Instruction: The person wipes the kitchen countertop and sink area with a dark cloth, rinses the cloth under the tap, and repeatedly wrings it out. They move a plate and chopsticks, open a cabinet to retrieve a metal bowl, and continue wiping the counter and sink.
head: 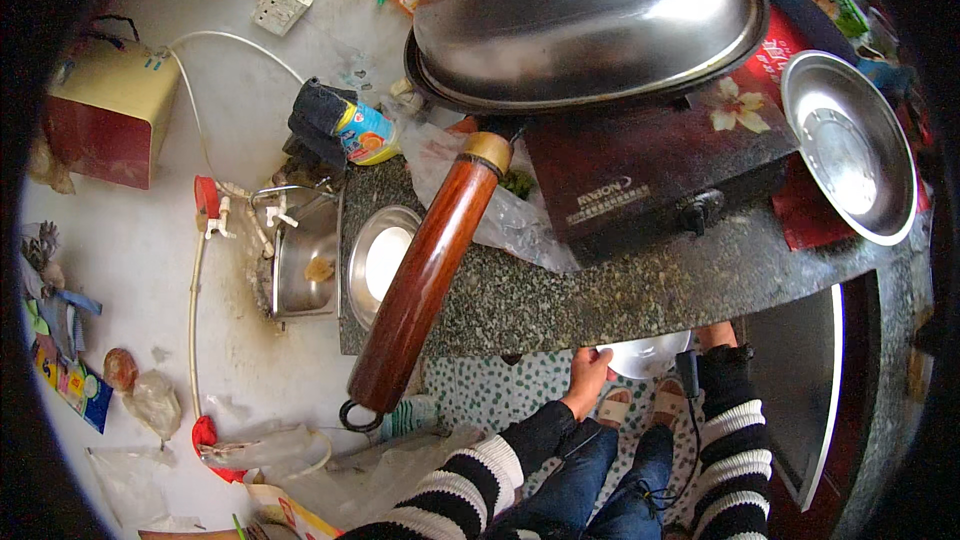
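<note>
Below the front edge of the granite counter, my left hand [588, 376] grips the rim of a shiny bowl [646, 357], thumb on top. The counter edge covers the bowl's far side. My right hand [716, 335] reaches under the same edge, to the right of the bowl. Only its wrist and back show, so its fingers and anything in them are hidden. An open cabinet door [787, 390] stands just right of my right sleeve. Above the hands, on the counter [600, 300], sits a dark gas stove [637, 180] carrying a pan with a domed metal lid [585, 30].
The pan's long wooden handle [431, 277] juts out past the counter edge. A metal basin [847, 150] leans right of the stove. To the left are a metal dish [360, 270], a steel sink [304, 277] and a yellow-blue container [367, 135]. A plastic bag [487, 202] lies beside the stove.
</note>
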`<state>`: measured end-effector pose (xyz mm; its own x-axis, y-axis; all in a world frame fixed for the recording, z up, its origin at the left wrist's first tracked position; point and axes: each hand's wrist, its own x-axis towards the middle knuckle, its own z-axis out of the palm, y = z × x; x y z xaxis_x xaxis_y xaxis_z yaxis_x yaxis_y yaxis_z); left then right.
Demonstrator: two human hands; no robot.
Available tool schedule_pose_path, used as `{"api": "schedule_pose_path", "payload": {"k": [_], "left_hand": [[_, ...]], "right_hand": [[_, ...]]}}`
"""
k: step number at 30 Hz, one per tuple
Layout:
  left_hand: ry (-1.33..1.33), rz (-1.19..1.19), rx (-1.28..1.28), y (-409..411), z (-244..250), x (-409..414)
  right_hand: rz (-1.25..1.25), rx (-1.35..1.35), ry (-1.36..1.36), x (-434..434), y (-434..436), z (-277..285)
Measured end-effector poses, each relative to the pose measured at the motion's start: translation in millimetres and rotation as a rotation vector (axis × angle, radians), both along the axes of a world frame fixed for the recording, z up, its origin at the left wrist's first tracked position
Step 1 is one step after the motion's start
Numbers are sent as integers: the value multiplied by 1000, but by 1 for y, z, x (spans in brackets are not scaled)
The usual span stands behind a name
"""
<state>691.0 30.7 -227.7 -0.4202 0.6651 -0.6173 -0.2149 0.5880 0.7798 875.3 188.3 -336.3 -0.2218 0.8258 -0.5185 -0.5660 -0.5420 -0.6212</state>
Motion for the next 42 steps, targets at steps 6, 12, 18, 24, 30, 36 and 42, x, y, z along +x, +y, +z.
{"api": "schedule_pose_path", "payload": {"k": [6, 12, 18, 24, 30, 36, 42], "left_hand": [[-48, 36, -131, 2, 0, -1], [-57, 168, -158, 2, -13, 2], [-48, 175, -100, 1, -5, 0], [39, 96, -67, -1, 7, -6], [32, 30, -92, -5, 3, -8], [15, -146, -202, -1, 19, -15], [8, -320, -298, 6, 37, -21]], "right_hand": [[37, -53, -68, -3, 10, 13], [88, -84, -101, -3, 16, 19], [143, -95, -128, -6, 18, 22], [180, -99, -153, -11, 18, 21], [200, -106, -170, -12, 18, 19], [226, -108, -183, -15, 19, 19], [240, -103, -191, -17, 20, 21]]}}
